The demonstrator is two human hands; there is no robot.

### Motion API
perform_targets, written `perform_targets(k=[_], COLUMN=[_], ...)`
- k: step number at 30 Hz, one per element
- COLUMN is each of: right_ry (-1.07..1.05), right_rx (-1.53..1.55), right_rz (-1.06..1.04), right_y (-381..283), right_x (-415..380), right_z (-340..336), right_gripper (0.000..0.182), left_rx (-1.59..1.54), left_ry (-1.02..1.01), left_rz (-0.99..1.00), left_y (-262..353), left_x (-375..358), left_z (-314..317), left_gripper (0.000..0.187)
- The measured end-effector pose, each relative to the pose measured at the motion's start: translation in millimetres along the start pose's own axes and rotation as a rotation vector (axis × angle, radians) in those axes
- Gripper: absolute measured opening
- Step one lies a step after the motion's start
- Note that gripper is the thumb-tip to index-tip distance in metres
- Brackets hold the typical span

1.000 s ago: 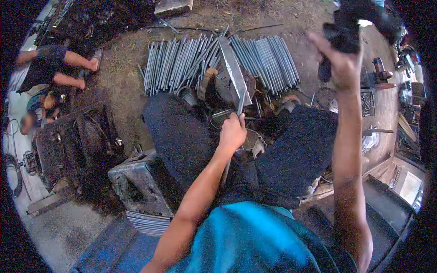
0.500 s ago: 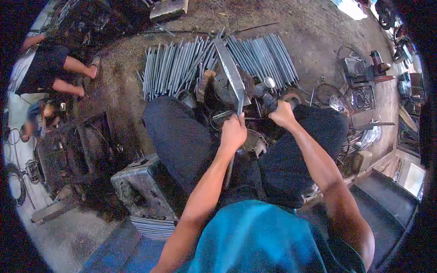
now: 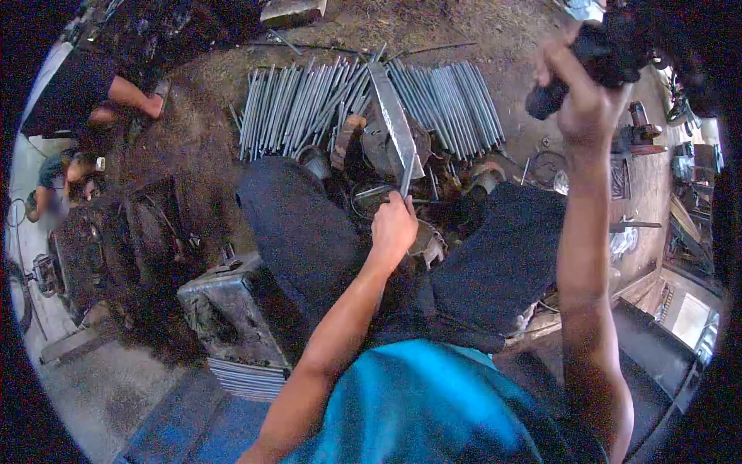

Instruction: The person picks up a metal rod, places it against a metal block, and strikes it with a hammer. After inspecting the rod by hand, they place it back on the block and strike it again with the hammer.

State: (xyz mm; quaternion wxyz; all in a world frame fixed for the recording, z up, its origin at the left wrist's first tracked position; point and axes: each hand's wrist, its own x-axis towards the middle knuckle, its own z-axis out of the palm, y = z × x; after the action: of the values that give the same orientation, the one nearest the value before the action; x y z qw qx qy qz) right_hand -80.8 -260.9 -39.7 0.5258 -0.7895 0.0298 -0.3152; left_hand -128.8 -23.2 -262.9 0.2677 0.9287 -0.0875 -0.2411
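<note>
My left hand (image 3: 394, 226) is closed round the narrow end of a long flat metal blade (image 3: 392, 116). The blade points away from me and lies across a dark, round-topped block (image 3: 376, 151) between my knees. Raised high at the upper right, my right hand (image 3: 585, 108) is wrapped round a dark hammer (image 3: 607, 54), blurred by motion. The hammer stands well apart from the blade. Beyond the block, many grey metal rods (image 3: 297, 108) lie side by side on the ground, with more rods (image 3: 456, 104) to the right of the blade.
At my left stands a battered metal box (image 3: 232, 309) on a stack of sheets. A machine with a red part (image 3: 644, 131) is at the right. Another person's leg (image 3: 135, 97) shows at upper left; a second person (image 3: 58, 182) is farther off. A bucket (image 3: 313, 161) stands by my left knee.
My right hand has swung from beside the block up to the upper right, carrying the hammer. My left hand and the blade have stayed almost still. The person's leg at upper left has shifted.
</note>
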Motion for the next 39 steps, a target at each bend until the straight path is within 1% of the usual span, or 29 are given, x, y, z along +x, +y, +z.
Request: perform_targets(k=[1, 3, 4, 5, 7, 9, 10, 11, 13, 15, 16, 17, 18, 19, 20, 21, 22, 23, 25, 27, 28, 29, 30, 31, 32, 33, 34, 37, 39], right_ry=[-0.083, 0.216, 0.106, -0.155, -0.297, -0.475, -0.426, -0.469, -0.406, -0.315, -0.25, -0.265, -0.391, -0.168, 0.1, -0.095, -0.131, 0.141, 0.079, 0.152, 0.15, 0.162, 0.173, 0.059, -0.343, -0.352, -0.33, -0.525, -0.545], right_rx=[-0.14, 0.357, -0.435, -0.294, -0.431, -0.713, -0.675, -0.655, -0.66, -0.563, -0.534, -0.567, -0.728, -0.593, -0.695, -0.497, -0.548, -0.11, 0.036, 0.182, 0.183, 0.067, -0.048, -0.29, -0.627, -0.515, -0.409, -0.802, -0.852], right_rz=[-0.128, 0.215, 0.134, 0.366, 0.563, 0.72, 0.694, 0.722, 0.65, 0.505, 0.478, 0.522, 0.359, 0.282, -0.036, 0.319, 0.298, 0.156, -0.143, 0.053, 0.054, 0.077, 0.101, 0.436, 0.498, 0.603, 0.718, 0.692, 0.684], right_y=[24.5, 79.6, 140.3, 98.7, 146.5, 131.9, 128.3, 134.1, 136.9, 135.5, 111.5, 79.3, 94.9, 89.2, 51.7, 11.5, -0.5, -7.2, -32.7, -10.2, 45.6, 87.0, 105.1, 111.8, 146.5, 170.2, 164.0, 159.1, 148.1], right_x=[-14.3, -87.2, -136.1, -142.8, -197.8, -183.5, -178.3, -175.8, -167.4, -146.6, -123.4, -91.9, -74.0, -56.0, -37.4, -12.0, 4.4, 12.9, 19.0, -2.8, -35.3, -72.3, -119.1, -151.3, -182.5, -209.1, -211.2, -191.7, -179.9], right_z=[2.2, 53.0, 60.5, 69.6, 72.5, 59.4, 56.5, 51.4, 49.7, 42.4, 37.1, 30.8, 12.3, 3.4, 0.5, -9.7, -24.4, -25.2, -25.5, -15.3, -26.3, -8.5, 46.6, 64.5, 66.0, 74.5, 69.1, 43.3, 40.2], right_gripper=[0.025, 0.034, 0.034, 0.032, 0.032, 0.032, 0.032, 0.032, 0.034, 0.036, 0.036, 0.038, 0.04, 0.044, 0.041, 0.033, 0.02, 0.017, 0.014, 0.012, 0.012, 0.02, 0.03, 0.049, 0.048, 0.041, 0.035, 0.035, 0.035], left_rx=[0.006, 0.017, 0.008, -0.004, 0.008, 0.032, 0.001, 0.002, -0.043, -0.059, -0.058, -0.055, -0.093, -0.092, -0.118, -0.146, -0.125, -0.129, -0.155, -0.173, -0.162, -0.15, -0.148, -0.17, -0.191, -0.186, -0.202, -0.244, -0.247], left_ry=[-0.01, -0.019, -0.062, -0.106, -0.092, -0.07, -0.039, -0.046, -0.089, -0.09, -0.08, -0.081, -0.082, -0.083, -0.124, -0.165, -0.164, -0.167, -0.189, -0.196, -0.184, -0.173, -0.172, -0.197, -0.224, -0.224, -0.22, -0.204, -0.221], left_rz=[-0.002, -0.007, 0.013, 0.031, 0.024, 0.021, 0.04, 0.049, -0.004, 0.011, 0.017, 0.019, 0.039, 0.043, -0.008, -0.063, -0.088, -0.094, -0.11, -0.126, -0.122, -0.12, -0.124, -0.117, -0.111, -0.114, -0.107, -0.07, -0.167], left_y=[0.0, -3.3, -5.6, -7.8, -6.3, -5.3, -5.1, -4.0, -0.4, -1.9, -7.4, -16.2, -26.9, -22.5, -15.4, -11.4, -11.4, -10.8, -7.1, -4.9, -6.4, -7.8, -8.4, -9.7, -10.7, -9.9, -8.6, -12.5, -11.7], left_x=[0.3, 2.1, 2.8, 1.6, 0.4, 1.8, -0.1, -2.9, -1.1, 0.8, 4.5, 6.2, 10.7, 11.2, 9.6, 7.8, 7.2, 7.4, 7.5, 7.1, 7.3, 7.2, 8.7, 10.8, 9.7, 6.2, 4.3, 6.5, 11.1], left_z=[-0.3, -1.4, -2.0, -2.0, -0.5, -0.6, -1.3, -3.0, -9.1, -11.6, -4.7, 4.3, 13.9, 9.2, 1.1, -4.1, -4.1, -5.1, -9.9, -10.1, -6.5, -4.5, -4.6, -5.4, -5.9, -5.0, -5.3, -3.4, -3.4], left_gripper=[0.036, 0.036, 0.034, 0.032, 0.031, 0.03, 0.03, 0.03, 0.028, 0.033, 0.036, 0.04, 0.047, 0.047, 0.048, 0.05, 0.052, 0.052, 0.053, 0.054, 0.054, 0.054, 0.054, 0.055, 0.055, 0.055, 0.055, 0.056, 0.056])
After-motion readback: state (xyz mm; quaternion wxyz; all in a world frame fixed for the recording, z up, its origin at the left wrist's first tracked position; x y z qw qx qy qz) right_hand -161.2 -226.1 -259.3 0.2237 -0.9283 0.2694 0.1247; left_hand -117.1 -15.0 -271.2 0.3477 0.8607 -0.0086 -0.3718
